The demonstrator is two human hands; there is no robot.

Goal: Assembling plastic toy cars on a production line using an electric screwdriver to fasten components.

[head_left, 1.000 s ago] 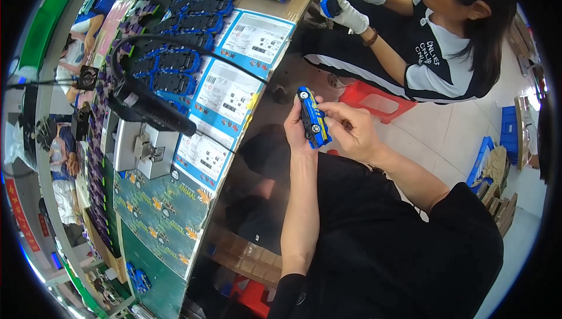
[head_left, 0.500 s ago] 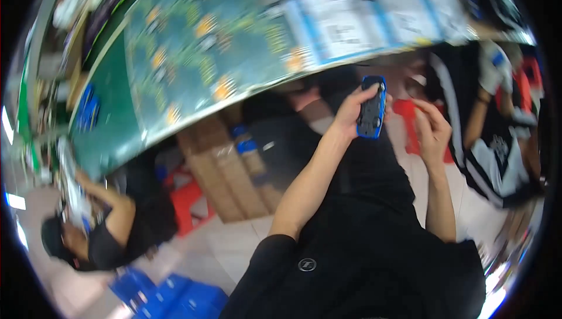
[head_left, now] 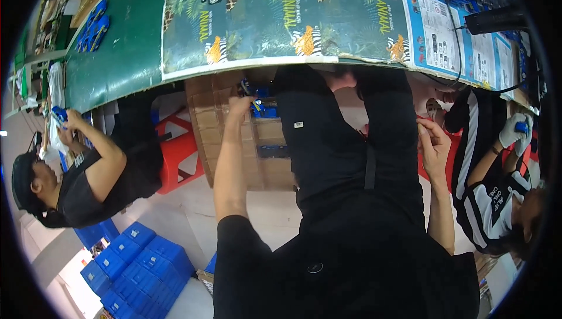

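My left hand (head_left: 239, 108) reaches down over the cardboard box (head_left: 213, 143) below the table edge. Its fingers are closed on a small blue and black toy car (head_left: 245, 87), seen only in part. Right beside these fingers, inside the box, lie more blue pieces (head_left: 265, 108). My right hand (head_left: 434, 146) is raised beside my right thigh, its fingers bent and thumb and fingertips close together. Whatever it may pinch is too small to make out.
A green table (head_left: 126, 55) with printed animal sheets (head_left: 252, 20) runs across the top. Blue parts (head_left: 92, 26) lie at its left. Co-workers sit on both sides, one on a red stool (head_left: 178, 152). Blue crates (head_left: 140, 266) are stacked at lower left. A black tool (head_left: 494, 21) overhangs the right.
My left hand has moved left and down from in front of me to the cardboard box, carrying the toy car. My right hand stays near my right thigh. The view has turned.
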